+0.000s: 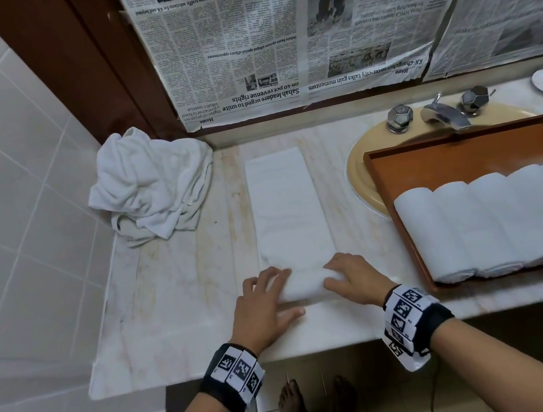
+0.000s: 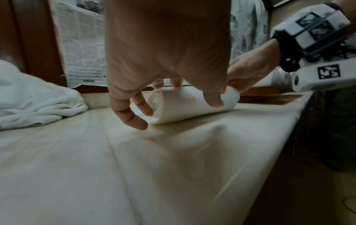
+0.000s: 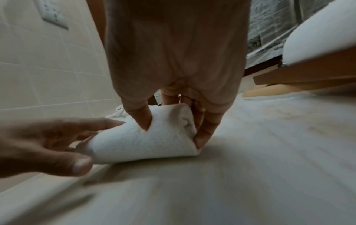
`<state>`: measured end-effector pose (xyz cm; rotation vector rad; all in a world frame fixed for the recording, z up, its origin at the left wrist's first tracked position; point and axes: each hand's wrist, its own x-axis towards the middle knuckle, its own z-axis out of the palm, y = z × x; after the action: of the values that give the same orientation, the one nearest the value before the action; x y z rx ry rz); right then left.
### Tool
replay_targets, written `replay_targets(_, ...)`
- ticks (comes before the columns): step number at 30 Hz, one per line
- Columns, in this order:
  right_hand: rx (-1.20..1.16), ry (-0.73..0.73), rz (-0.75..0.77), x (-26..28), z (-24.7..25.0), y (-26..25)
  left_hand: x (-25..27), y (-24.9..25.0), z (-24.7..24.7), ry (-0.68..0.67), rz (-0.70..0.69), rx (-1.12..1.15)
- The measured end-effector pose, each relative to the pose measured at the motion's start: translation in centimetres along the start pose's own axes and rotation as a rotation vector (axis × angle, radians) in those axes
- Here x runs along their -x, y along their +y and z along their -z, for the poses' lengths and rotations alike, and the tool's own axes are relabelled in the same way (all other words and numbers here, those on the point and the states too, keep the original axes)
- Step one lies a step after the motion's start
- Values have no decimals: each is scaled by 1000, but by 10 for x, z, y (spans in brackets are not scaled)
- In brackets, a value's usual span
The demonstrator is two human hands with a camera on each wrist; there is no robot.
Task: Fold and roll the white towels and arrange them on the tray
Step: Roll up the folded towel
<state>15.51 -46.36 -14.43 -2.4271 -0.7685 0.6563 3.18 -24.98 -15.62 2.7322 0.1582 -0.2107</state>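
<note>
A white towel (image 1: 286, 210), folded into a long strip, lies on the marble counter (image 1: 177, 287), and its near end is rolled up. My left hand (image 1: 274, 292) curls over the roll's left end, thumb toward the counter edge. My right hand (image 1: 339, 274) grips the right end. In the left wrist view my left hand (image 2: 173, 97) arches over the roll (image 2: 183, 109). In the right wrist view my right hand (image 3: 173, 121) has its thumb dug into the roll (image 3: 142, 141). Several rolled towels (image 1: 493, 221) lie side by side across the orange tray (image 1: 463, 153).
A crumpled pile of white towels (image 1: 153, 183) sits at the counter's back left. The tray rests over a yellow sink (image 1: 361, 166) with a chrome tap (image 1: 444, 114). Newspaper (image 1: 275, 32) covers the wall behind. A tiled wall stands on the left.
</note>
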Motion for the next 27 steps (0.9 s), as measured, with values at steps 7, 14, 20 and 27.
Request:
replay_targets(7, -180, -14, -56, 0, 3, -1, -11, 2, 6, -90, 57, -57)
replay_targets(14, -85, 97, 63, 8, -2, 3, -24, 4, 17, -199, 150, 122)
replay_targets(20, 253, 126, 106, 10, -13, -1, -14, 7, 11, -93, 259, 215)
replay_targets(27, 56, 46, 82, 15, -9, 10, -9, 0, 17, -145, 250, 318)
